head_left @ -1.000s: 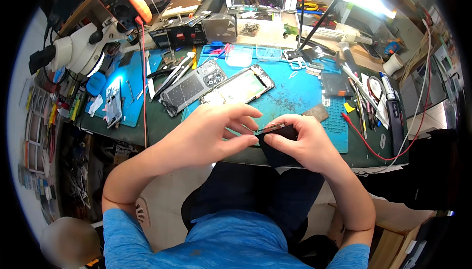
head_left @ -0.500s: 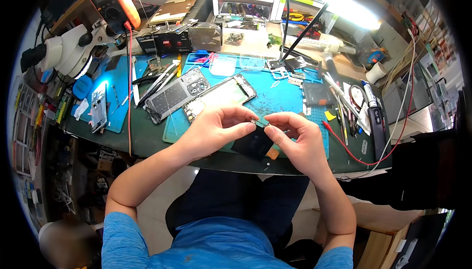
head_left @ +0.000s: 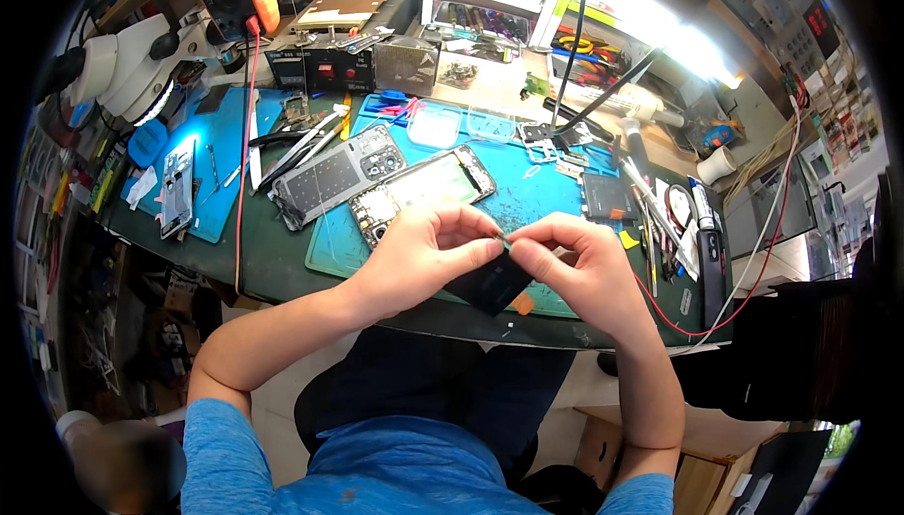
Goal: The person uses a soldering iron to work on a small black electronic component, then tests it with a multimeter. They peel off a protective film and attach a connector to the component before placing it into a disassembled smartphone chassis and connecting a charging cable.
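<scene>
Over the blue mat (head_left: 527, 204), both hands' grips pinch a black battery (head_left: 492, 284).

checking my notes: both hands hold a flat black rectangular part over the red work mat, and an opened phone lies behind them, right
Not quite: the head view shows the work mat is blue, not red. Both hands, left hand and right hand, do hold the flat black rectangular part, with the opened phone behind.

A blue mat (head_left: 527, 204) is spread on the dark worktop (head_left: 282, 265). On it two opened phones (head_left: 334, 176) (head_left: 424, 190) are laid side by side. A white microscope (head_left: 122, 68) is seen at the far left, a red cable (head_left: 243, 148) beside it, and a white cup (head_left: 718, 165) at the right.
</scene>
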{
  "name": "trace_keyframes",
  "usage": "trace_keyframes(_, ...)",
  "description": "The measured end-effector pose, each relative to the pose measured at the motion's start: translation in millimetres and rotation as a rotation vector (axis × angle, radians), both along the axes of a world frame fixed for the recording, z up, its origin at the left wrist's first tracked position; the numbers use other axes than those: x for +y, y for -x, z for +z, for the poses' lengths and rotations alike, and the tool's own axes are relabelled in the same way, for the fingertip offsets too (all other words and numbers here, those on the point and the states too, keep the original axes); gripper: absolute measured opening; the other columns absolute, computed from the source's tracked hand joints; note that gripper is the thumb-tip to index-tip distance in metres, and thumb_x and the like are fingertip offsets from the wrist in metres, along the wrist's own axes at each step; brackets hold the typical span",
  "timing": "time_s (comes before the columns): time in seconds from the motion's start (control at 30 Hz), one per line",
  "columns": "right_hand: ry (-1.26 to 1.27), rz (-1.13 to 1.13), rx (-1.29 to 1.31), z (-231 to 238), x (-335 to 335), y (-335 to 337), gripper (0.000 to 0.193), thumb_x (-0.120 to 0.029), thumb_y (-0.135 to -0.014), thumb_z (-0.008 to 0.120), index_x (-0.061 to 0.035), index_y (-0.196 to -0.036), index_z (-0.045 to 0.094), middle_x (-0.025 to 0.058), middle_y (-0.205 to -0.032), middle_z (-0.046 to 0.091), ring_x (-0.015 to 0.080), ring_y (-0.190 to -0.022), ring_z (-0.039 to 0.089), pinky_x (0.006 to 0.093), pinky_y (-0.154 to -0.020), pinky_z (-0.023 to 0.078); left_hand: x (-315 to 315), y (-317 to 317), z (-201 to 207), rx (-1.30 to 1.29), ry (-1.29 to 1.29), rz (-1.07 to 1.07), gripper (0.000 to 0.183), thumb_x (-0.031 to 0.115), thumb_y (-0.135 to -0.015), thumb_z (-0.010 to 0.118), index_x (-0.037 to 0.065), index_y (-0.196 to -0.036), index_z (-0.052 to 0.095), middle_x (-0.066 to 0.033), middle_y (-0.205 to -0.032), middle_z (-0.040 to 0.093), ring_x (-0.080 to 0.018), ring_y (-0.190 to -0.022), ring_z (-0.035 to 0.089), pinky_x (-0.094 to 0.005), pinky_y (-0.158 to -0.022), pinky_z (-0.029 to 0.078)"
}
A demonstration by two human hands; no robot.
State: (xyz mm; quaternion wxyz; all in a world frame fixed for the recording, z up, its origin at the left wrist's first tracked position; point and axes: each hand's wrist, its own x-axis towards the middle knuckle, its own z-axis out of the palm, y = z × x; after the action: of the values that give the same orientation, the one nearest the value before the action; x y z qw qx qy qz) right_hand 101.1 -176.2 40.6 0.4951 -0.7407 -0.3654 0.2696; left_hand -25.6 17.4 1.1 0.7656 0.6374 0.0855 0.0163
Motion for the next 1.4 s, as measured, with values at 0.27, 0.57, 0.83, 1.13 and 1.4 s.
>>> trace_keyframes(0.27, -0.152, -0.064, 0.323, -26.7, -3.4, 8.0, 0.02, -0.013, -0.098, 0.076, 0.0015, -0.111, 0.071, -0.002, -0.091, 0.072, 0.0013, -0.08, 0.062, 0.0196, -0.067, 0.049, -4.2, 8.2, 4.1, -0.175, -0.216, 0.103, 0.025, 0.009, -0.098, 0.074, 0.001, -0.122, 0.069, -0.0062, -0.109, 0.073, -0.013, -0.104, 0.071, -0.0286, -0.085, 0.059)
trace_keyframes(0.57, -0.14, -0.071, 0.18, -33.0, 3.7, 23.4, 0.015, -0.014, -0.095, 0.075, -0.0011, -0.102, 0.074, -0.0061, -0.075, 0.062, 0.0003, -0.069, 0.051, 0.0208, -0.061, 0.042, 1.9, 14.7, 9.2, -0.418, -0.929, 0.108, 0.012, 0.004, -0.091, 0.075, 0.001, -0.102, 0.076, -0.0114, -0.089, 0.075, -0.0207, -0.079, 0.077, -0.0306, -0.072, 0.062)
trace_keyframes(0.83, -0.048, -0.124, -0.106, -22.0, 7.9, 33.1, 0.019, -0.016, -0.088, 0.077, -0.0005, -0.098, 0.074, 0.0067, -0.078, 0.068, 0.0117, -0.067, 0.061, 0.0281, -0.063, 0.05, -0.6, 17.1, 13.0, -0.333, -1.071, 0.089, 0.01, 0.009, -0.088, 0.077, 0.003, -0.096, 0.075, -0.0112, -0.087, 0.074, -0.0234, -0.08, 0.077, -0.0349, -0.071, 0.061)
trace_keyframes(1.13, 0.006, -0.124, -0.102, -16.2, 6.1, 35.0, 0.02, -0.017, -0.089, 0.076, -0.0003, -0.099, 0.075, 0.0086, -0.077, 0.07, 0.0128, -0.068, 0.066, 0.0297, -0.062, 0.053, -3.5, 17.1, 20.7, -0.311, -1.121, 0.072, 0.013, 0.01, -0.087, 0.078, 0.003, -0.097, 0.075, -0.0114, -0.089, 0.074, -0.0243, -0.081, 0.077, -0.0348, -0.072, 0.061)
trace_keyframes(1.4, -0.023, -0.089, -0.183, 3.5, 3.3, 38.8, 0.019, -0.015, -0.09, 0.078, -0.001, -0.103, 0.074, 0.0091, -0.081, 0.071, 0.0167, -0.071, 0.068, 0.0311, -0.064, 0.054, -8.2, 19.8, 25.3, -0.37, -0.994, 0.207, 0.016, 0.007, -0.089, 0.079, 0.003, -0.104, 0.076, -0.0126, -0.097, 0.076, -0.0259, -0.084, 0.077, -0.0342, -0.074, 0.062)
